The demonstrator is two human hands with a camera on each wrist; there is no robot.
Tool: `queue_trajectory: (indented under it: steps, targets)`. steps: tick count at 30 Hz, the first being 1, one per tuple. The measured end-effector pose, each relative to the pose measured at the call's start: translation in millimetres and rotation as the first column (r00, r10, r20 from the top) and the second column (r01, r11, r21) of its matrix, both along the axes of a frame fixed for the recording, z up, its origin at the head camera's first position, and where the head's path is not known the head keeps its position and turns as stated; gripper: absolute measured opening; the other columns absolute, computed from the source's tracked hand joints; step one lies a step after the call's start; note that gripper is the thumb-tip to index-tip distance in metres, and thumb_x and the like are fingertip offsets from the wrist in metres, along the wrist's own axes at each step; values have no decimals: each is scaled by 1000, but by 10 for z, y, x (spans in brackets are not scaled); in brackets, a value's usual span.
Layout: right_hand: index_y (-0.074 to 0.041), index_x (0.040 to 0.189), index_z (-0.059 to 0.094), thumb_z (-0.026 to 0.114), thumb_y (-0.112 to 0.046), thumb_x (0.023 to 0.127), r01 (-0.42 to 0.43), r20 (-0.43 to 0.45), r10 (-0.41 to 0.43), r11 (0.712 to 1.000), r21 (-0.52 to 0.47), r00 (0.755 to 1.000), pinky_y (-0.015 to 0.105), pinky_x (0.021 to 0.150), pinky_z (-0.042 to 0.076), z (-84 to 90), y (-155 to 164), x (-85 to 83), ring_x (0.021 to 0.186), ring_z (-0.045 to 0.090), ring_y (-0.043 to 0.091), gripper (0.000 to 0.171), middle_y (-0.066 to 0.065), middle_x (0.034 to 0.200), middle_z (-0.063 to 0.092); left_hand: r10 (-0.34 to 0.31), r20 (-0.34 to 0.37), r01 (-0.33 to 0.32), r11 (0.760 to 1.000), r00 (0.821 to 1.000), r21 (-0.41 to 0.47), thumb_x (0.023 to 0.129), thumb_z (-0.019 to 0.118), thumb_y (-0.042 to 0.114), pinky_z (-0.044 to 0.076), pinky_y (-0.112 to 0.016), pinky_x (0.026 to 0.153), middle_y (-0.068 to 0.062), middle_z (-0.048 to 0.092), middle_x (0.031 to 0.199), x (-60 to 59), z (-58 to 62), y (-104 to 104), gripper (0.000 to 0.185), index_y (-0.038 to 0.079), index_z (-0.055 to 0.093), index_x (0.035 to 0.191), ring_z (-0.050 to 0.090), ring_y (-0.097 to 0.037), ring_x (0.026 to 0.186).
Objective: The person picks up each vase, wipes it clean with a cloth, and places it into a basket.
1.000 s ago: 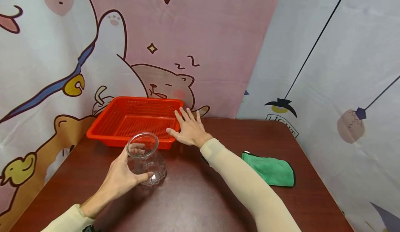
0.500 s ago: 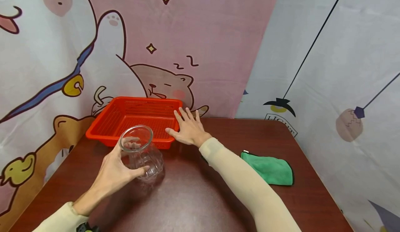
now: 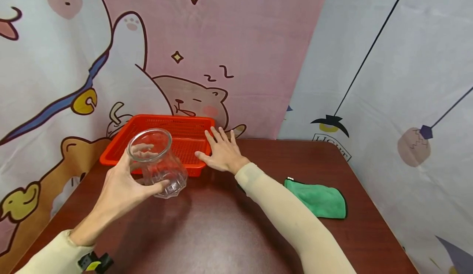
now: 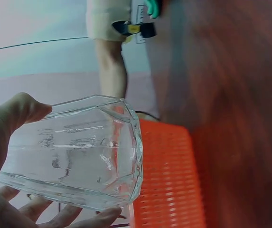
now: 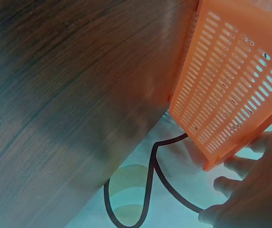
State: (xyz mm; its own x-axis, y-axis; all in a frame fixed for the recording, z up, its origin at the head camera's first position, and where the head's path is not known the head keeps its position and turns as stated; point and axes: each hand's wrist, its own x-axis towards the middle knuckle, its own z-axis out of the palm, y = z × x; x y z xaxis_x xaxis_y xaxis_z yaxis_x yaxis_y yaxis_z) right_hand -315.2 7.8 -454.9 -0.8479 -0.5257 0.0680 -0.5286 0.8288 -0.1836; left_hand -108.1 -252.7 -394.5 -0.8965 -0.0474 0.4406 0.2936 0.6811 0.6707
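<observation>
A clear glass vase (image 3: 168, 169) with a wide round lip and faceted lower body is tilted in my left hand (image 3: 120, 186). Thumb on the near side and fingers on the far side grip it above the table. In the left wrist view, the thick base of the vase (image 4: 93, 147) overlaps the basket wall (image 4: 169, 175). My right hand (image 3: 223, 154) lies at the right rim of the orange slotted plastic basket (image 3: 159, 119), fingers spread. The right wrist view shows these fingertips (image 5: 226, 185) right by the basket rim.
A green fabric pouch (image 3: 318, 200) with dark edging lies on the dark red-brown wooden table (image 3: 229, 233), to the right of my right forearm. A cartoon-printed cloth (image 3: 258, 60) hangs behind the table and along both sides.
My left hand has raised the vase from the tabletop and drawn it leftward, tilting its mouth to the left. My right hand stays at the basket rim.
</observation>
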Motion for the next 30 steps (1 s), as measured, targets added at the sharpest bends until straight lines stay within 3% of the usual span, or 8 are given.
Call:
queue_trajectory:
  steps: [5,7,9,11,13,16,23,30]
  targets:
    - [-24,188,21,32,-89,108,-1,-7,1,1000,-11,1000,74,147,7,0,-4,0,186,12,37,104,6,199,15,11,-52,-12,1000,999,-14,79,112,22,59,-7,78,-14,80,143,-54,176,-66,103,17,53,163,84,-46,116]
    - [-24,188,21,32,-89,108,-2,-5,1,1000,-23,1000,74,147,5,-3,-1,3,186,11,37,104,6,199,16,26,-71,-28,999,997,-30,78,112,23,55,-4,83,-12,80,142,-89,244,-95,104,18,53,163,83,-46,119]
    - [-25,188,21,32,-90,108,1,-1,-1,999,-33,1000,74,147,4,-11,5,6,186,11,37,104,5,199,15,45,-79,-48,998,996,-41,77,112,23,55,-8,90,-10,80,142,-133,309,-122,104,19,53,163,83,-47,122]
    - [-26,189,19,31,-90,108,4,-1,-4,999,-35,1000,74,147,3,-24,9,9,186,11,37,104,5,199,15,56,-79,-60,997,995,-49,78,111,24,65,-27,99,-10,80,143,-182,366,-147,104,19,52,164,81,-49,125]
    - [-26,189,18,30,-89,108,6,-4,-6,999,-40,1000,75,147,4,-38,12,7,186,12,37,103,5,199,15,65,-79,-69,996,995,-58,80,110,24,69,-54,103,-13,77,145,-243,407,-172,103,17,51,164,79,-52,128]
    - [-26,189,19,32,-88,110,8,-10,-8,999,-47,1000,75,147,4,-60,9,-4,185,13,38,101,6,198,17,74,-81,-81,993,994,-82,82,108,23,62,-82,100,-20,73,148,-342,439,-206,101,12,50,164,75,-58,131]
    - [-25,189,19,31,-88,109,4,-13,-5,999,-48,1000,75,147,5,-71,12,-5,185,14,39,102,6,198,17,90,-93,-105,978,992,-177,81,105,22,60,-83,100,-29,74,144,-596,450,-263,91,7,55,156,71,-57,130]
    - [-26,189,18,31,-88,110,-3,-11,2,999,-43,1000,76,146,6,-58,5,4,185,13,38,101,6,198,16,81,-77,-100,950,994,-295,80,107,22,60,-80,101,-31,71,145,-844,474,-320,96,4,55,160,71,-57,123]
